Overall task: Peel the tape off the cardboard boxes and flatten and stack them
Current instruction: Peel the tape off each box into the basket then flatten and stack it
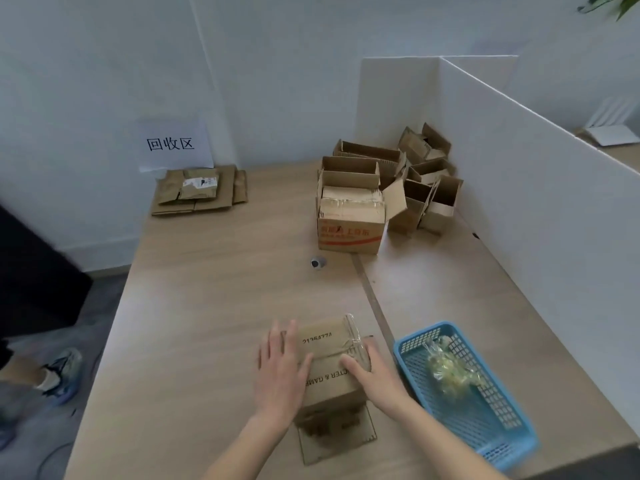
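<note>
A small brown cardboard box [329, 362] with printed black letters and numbers sits near the table's front edge. My left hand [282, 370] lies flat against its left side, fingers straight. My right hand [372, 374] rests on its right top, fingers at a strip of clear tape [353, 332] that curls up off the box. Whether the fingers pinch the tape is unclear. A pile of open boxes [388, 188] stands at the back right. Flattened boxes [201, 190] lie stacked at the back left under a paper sign.
A blue plastic basket [505, 420] with crumpled tape inside sits right of the box. A small grey roll [318, 262] lies mid-table. White partition panels [540, 188] wall the right side. A person's shoe [59, 375] shows on the floor at left.
</note>
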Available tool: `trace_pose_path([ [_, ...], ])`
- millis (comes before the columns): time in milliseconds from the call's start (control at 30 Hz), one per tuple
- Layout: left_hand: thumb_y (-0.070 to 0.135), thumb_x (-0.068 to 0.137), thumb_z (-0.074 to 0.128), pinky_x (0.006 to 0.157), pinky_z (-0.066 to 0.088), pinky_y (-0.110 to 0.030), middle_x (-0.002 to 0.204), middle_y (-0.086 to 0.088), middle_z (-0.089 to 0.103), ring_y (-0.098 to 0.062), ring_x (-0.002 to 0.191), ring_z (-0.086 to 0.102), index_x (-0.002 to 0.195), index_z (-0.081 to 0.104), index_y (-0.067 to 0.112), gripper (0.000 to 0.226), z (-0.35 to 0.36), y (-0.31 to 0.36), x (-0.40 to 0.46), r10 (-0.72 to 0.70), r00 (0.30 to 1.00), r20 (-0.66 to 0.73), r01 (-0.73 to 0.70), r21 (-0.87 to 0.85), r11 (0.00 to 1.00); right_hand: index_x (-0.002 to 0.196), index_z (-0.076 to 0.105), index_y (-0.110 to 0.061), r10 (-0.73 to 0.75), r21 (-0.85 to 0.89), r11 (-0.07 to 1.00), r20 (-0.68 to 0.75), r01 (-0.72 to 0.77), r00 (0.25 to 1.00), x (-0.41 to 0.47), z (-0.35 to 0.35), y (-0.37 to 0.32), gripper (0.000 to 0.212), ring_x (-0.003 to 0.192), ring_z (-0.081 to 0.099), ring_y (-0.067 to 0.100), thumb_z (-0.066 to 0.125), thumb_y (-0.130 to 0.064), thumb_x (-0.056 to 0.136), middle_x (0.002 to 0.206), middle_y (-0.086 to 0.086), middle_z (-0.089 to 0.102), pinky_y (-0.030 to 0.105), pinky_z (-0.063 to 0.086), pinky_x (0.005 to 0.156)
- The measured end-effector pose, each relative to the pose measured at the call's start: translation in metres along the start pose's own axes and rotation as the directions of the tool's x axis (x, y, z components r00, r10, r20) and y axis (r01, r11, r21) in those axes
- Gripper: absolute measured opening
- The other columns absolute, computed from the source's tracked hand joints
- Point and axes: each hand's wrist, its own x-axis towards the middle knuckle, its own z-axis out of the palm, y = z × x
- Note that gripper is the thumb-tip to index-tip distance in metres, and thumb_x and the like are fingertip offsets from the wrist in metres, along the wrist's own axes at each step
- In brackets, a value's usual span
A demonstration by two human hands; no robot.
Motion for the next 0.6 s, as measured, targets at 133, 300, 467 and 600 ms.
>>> trace_pose_path([
  [133,0.088,0.088,0.011,0.123,-0.016,-0.051,0.171,-0.001,-0.007,-0.022,0.157,-0.012,0.163,0.009,0.030,0.094,0.016,0.016,0.010,0.262,0.945,0.196,-0.298,0.181,0.937,0.125,0.053,-0.036,0.063,0.064,0.996,-0.003,-0.062,0.998,0.004,-0.003,0.013,0.069,0.116,0.058,0.009,0.065,-0.080,0.074,0.128,-0.013,0.059,0.035,0.050,0.102],
  [300,0.101,0.074,0.028,0.121,0.003,-0.063,0.169,-0.009,0.018,-0.030,0.156,0.011,0.160,0.031,0.019,0.119,0.025,0.014,0.012,0.323,0.928,0.187,-0.353,0.163,0.921,0.123,0.057,-0.045,0.036,0.126,0.991,0.065,-0.044,0.997,-0.010,-0.023,0.043,0.077,0.121,0.060,-0.002,0.081,-0.079,0.057,0.124,-0.025,0.065,0.020,0.051,0.100],
  [467,0.103,0.071,0.026,0.121,0.000,-0.063,0.169,-0.008,0.014,-0.030,0.156,0.009,0.161,0.029,0.020,0.122,0.023,0.014,0.011,0.319,0.927,0.197,-0.355,0.188,0.916,0.116,0.066,-0.041,-0.030,0.097,0.995,-0.039,0.033,0.999,-0.018,-0.025,0.046,0.062,0.109,0.064,-0.010,0.093,-0.052,0.061,0.112,-0.028,0.072,0.011,0.051,0.091],
  [600,0.104,0.070,0.018,0.122,-0.004,-0.061,0.170,-0.005,0.008,-0.027,0.157,0.002,0.162,0.023,0.022,0.123,0.022,0.013,0.010,0.302,0.932,0.199,-0.342,0.210,0.916,0.109,0.075,-0.031,-0.043,0.091,0.994,-0.151,0.057,0.988,-0.029,-0.020,0.049,0.040,0.097,0.070,-0.006,0.092,-0.026,0.073,0.099,-0.022,0.076,0.019,0.057,0.088],
])
